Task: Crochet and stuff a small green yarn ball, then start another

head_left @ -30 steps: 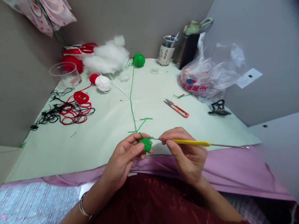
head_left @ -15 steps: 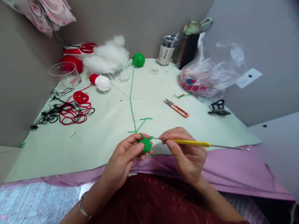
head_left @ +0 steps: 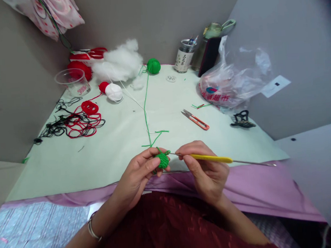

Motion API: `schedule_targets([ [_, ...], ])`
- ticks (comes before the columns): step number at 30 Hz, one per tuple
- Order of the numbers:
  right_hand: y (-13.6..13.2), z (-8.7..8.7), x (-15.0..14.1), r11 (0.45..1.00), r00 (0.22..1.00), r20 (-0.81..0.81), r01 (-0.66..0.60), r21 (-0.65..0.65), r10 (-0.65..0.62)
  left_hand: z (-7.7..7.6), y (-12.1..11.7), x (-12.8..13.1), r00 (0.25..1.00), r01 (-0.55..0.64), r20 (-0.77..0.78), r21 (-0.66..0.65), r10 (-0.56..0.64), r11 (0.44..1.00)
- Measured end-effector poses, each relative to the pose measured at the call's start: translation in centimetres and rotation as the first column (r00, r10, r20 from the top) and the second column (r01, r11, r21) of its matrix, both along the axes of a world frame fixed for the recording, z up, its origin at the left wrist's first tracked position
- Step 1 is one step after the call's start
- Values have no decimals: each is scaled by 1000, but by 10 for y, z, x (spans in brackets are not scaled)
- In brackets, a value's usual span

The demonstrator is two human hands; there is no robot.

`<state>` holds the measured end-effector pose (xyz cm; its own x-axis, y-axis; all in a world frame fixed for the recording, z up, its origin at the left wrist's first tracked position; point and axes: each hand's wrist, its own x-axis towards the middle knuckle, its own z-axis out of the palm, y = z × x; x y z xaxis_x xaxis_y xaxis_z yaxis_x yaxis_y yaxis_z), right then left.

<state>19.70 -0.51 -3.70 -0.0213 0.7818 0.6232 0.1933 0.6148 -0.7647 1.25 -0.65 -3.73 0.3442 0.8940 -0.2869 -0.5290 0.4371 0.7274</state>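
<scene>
Between the thumb and fingers of my left hand [head_left: 139,172] is a small round green crochet piece [head_left: 163,160], close to the table's front edge. My right hand [head_left: 206,170] grips a crochet hook [head_left: 212,158] by its yellow handle, with the metal tip pointing left. That tip meets a green loop at the top of the piece; the exact stitch is too small to make out. A green yarn strand [head_left: 145,110] runs from my left hand back to a green yarn ball [head_left: 153,66] at the far edge.
Orange thread snips [head_left: 196,120] and a black hair claw [head_left: 242,120] lie to the right, near a plastic bag [head_left: 230,82]. On the left are tangled red and black yarn [head_left: 78,122], a clear cup [head_left: 74,82], a white yarn ball [head_left: 114,92] and white stuffing [head_left: 119,63].
The green crochet piece has shifted very slightly to the right with my left fingers, and the loop sits closer around the hook tip. My right hand has hardly moved.
</scene>
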Motion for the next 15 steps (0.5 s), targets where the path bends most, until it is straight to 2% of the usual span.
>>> schedule_targets([
  [15, 0, -2, 1, 1000, 1000, 13, -10, 11, 10, 0, 1, -2, 1000, 9, 2, 5, -9, 1000],
])
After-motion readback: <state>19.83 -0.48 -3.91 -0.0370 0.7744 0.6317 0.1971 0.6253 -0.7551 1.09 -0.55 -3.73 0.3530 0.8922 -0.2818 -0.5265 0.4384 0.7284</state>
